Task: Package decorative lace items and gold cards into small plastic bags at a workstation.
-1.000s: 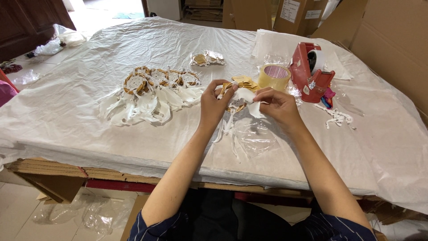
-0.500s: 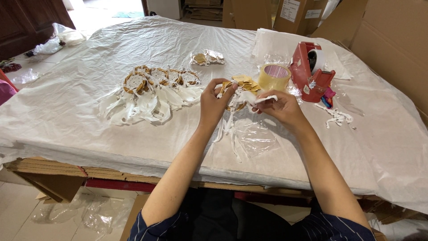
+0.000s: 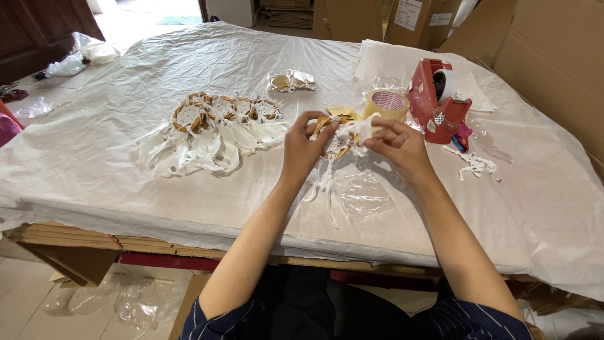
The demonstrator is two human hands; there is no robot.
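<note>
white plastic sheet covers surface (image 3: 126, 157), cardboard boxes (image 3: 553, 56) behind. left hand (image 3: 301, 143) and right hand (image 3: 396, 143) hold small woven ring ornament with white ribbons (image 3: 336, 140) between them, fingers of both pinched on it, just left of red tape dispenser (image 3: 437, 101). yellowish tape roll (image 3: 387, 104) beside dispenser. pile of finished ornaments (image 3: 214, 123) well left of dispenser. clear bag (image 3: 358, 195) below hands.

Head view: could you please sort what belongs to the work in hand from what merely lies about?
In hand:
left hand
right hand
small woven ring with white ribbons
clear plastic bag

Lying about:
row of finished ribbon rings
red tape dispenser
yellowish tape roll
brown cardboard boxes
</note>
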